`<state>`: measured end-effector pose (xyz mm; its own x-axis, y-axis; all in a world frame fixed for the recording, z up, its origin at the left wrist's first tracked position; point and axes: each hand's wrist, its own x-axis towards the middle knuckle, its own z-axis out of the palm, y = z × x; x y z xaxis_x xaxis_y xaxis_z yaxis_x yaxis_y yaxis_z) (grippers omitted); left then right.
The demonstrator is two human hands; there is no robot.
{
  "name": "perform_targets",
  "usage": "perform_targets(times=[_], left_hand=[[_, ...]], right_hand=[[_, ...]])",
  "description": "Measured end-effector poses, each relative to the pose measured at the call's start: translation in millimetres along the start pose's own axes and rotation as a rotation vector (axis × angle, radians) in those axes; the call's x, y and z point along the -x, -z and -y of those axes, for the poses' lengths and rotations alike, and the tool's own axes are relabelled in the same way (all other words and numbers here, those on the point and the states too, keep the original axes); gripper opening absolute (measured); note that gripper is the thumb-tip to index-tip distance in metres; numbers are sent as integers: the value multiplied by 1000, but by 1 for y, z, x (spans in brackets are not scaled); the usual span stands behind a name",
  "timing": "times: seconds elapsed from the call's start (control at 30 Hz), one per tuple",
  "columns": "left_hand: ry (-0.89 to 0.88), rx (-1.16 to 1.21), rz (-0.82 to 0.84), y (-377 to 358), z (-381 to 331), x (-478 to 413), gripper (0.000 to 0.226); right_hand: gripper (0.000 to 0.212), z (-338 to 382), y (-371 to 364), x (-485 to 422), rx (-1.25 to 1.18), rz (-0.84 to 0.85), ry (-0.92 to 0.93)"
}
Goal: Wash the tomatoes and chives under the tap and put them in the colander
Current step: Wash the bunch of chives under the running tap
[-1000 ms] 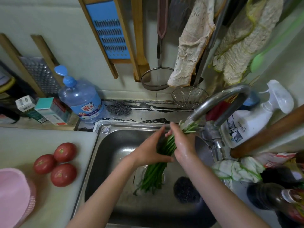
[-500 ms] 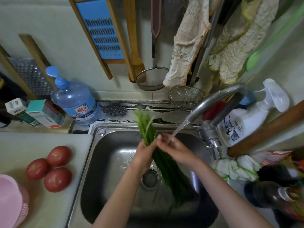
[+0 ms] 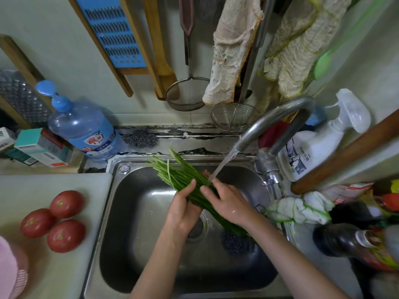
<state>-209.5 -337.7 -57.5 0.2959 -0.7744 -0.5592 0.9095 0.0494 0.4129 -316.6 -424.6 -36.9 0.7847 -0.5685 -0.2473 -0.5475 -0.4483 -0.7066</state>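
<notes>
The pink colander (image 3: 9, 268) is cut off by the left edge.

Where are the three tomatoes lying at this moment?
In the head view, the three tomatoes sit clustered on the white board at the left, beside the sink and just above the pink colander at the lower-left edge.

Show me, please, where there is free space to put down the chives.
Free: the white board between the tomatoes and the sink rim, and its far strip before the boxes. The sink's near floor is bare. Crowded: right of the sink, with cloth, dark bottle, spray bottle.
</notes>
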Motion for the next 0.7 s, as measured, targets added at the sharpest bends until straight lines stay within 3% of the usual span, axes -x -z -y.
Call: perform_targets(times=[0.1, 0.23, 0.33, 0.43, 0.53, 0.7], left_hand=[[4, 14, 6, -7, 2, -1, 27], [3, -89, -6, -12, 6, 1, 43], [-46, -134, -49, -12, 13, -2, 68], [-44, -100, -69, -14, 19, -2, 75], [-15, -15, -69, -16, 18, -1, 64], [74, -11, 45, -20, 8, 3, 52]], right_hand=[[42, -1, -2, 4, -62, -50, 73], [35, -2, 4, 1, -171, -86, -9], [35, 2, 5, -2, -333, -70, -146], [44, 4, 4, -4, -483, -23, -279], [65, 8, 3, -1, -274, 76, -190], [48, 8, 11, -5, -322, 13, -147]])
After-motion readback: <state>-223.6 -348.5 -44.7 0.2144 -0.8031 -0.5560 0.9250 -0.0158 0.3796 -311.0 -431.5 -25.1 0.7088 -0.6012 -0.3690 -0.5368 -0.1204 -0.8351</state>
